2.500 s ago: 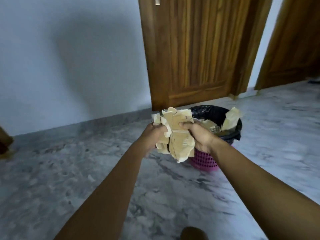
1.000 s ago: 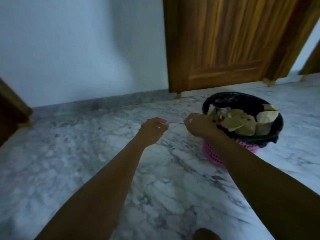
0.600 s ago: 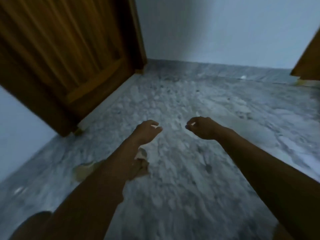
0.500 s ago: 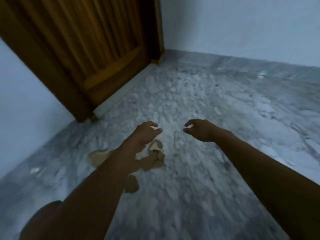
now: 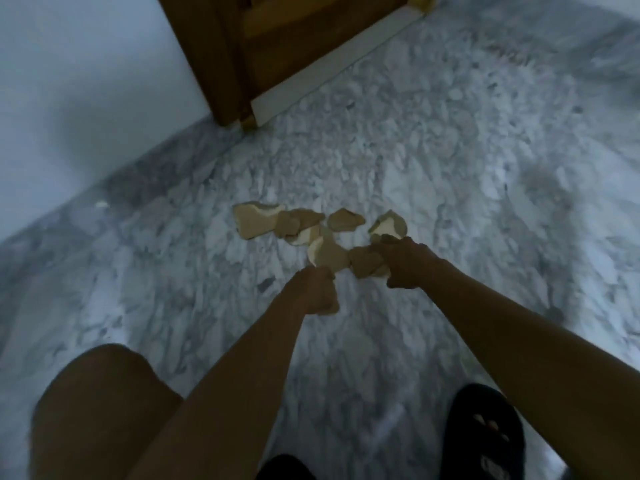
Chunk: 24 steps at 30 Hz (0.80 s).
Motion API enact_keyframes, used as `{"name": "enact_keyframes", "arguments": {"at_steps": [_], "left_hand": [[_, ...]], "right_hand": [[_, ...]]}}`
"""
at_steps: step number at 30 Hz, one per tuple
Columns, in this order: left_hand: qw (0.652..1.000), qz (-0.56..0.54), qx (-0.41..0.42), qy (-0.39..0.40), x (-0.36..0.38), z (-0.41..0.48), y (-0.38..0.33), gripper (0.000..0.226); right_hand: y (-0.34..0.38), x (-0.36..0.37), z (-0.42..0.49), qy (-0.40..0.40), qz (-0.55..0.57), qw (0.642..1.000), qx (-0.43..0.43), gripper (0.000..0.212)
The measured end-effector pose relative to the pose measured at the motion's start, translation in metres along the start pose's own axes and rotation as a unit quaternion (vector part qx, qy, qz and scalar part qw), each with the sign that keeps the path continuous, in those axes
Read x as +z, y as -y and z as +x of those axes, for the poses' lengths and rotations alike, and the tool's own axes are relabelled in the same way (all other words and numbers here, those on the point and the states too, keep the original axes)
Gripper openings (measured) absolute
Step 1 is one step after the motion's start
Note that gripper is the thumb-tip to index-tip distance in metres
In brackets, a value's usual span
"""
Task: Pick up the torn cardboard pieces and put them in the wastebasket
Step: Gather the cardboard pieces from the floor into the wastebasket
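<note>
Several torn brown cardboard pieces (image 5: 259,223) lie scattered on the grey marble floor (image 5: 450,150). My right hand (image 5: 405,268) is down at the right end of the pile, with fingers and thumb curled around one cardboard piece (image 5: 365,266). My left hand (image 5: 318,291) is curled just below another piece (image 5: 327,252) and touches its near edge; the blur hides whether it holds that piece. The wastebasket is out of view.
A wooden door and frame (image 5: 242,57) stand at the top, with a white sill beside them. A pale wall (image 5: 86,81) runs along the left. My bare knee (image 5: 100,410) and a black slipper (image 5: 485,441) are at the bottom.
I dropped the earlier bundle into the wastebasket, turned away from it, and bent down. Both empty hands have dropped to the cardboard pile on the floor.
</note>
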<state>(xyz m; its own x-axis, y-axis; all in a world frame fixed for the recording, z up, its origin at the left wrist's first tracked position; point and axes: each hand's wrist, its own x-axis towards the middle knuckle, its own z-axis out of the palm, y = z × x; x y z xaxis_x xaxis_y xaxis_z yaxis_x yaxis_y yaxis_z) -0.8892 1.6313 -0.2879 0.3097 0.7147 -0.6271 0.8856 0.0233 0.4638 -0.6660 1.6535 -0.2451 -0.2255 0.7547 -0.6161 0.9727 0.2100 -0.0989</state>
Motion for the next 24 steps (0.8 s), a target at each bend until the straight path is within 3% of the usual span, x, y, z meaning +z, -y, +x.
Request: {"name": "enact_keyframes", "arguments": {"at_steps": [3,5,8,11,14,17,19,22,24], "left_hand": [[0.993,0.105,0.007,-0.044,0.041,0.007,0.020,0.052],[0.981,0.178,0.029,-0.074,0.055,0.011,0.032,0.061],[0.979,0.184,0.040,-0.081,0.051,0.012,0.038,0.074],[0.987,0.147,0.020,-0.064,0.044,0.011,0.032,0.070],[0.985,0.167,-0.016,-0.046,0.048,0.005,0.029,0.053],[0.990,0.130,-0.053,-0.005,0.047,0.003,0.034,0.051],[0.992,0.111,-0.056,-0.010,0.037,0.007,0.034,0.045],[0.994,0.087,-0.035,-0.054,0.009,0.029,0.026,0.042],[0.991,0.122,0.010,-0.053,-0.008,0.049,0.018,0.045]], "right_hand": [[0.003,0.029,0.030,-0.021,-0.061,0.998,-0.025,0.080],[0.003,0.043,0.045,-0.065,-0.081,0.993,-0.048,0.075],[0.004,0.053,0.061,-0.100,-0.131,0.984,-0.060,0.071],[0.005,0.054,0.068,-0.122,-0.137,0.980,-0.080,0.046],[0.002,0.052,0.065,-0.141,-0.088,0.981,-0.104,0.033],[-0.007,0.039,0.063,-0.150,0.075,0.980,-0.105,0.027],[-0.016,0.024,0.064,-0.118,0.154,0.978,-0.078,0.040],[-0.034,0.010,0.059,-0.071,0.140,0.987,-0.018,0.098],[-0.040,0.016,0.055,-0.015,0.122,0.992,0.024,0.117]]}}
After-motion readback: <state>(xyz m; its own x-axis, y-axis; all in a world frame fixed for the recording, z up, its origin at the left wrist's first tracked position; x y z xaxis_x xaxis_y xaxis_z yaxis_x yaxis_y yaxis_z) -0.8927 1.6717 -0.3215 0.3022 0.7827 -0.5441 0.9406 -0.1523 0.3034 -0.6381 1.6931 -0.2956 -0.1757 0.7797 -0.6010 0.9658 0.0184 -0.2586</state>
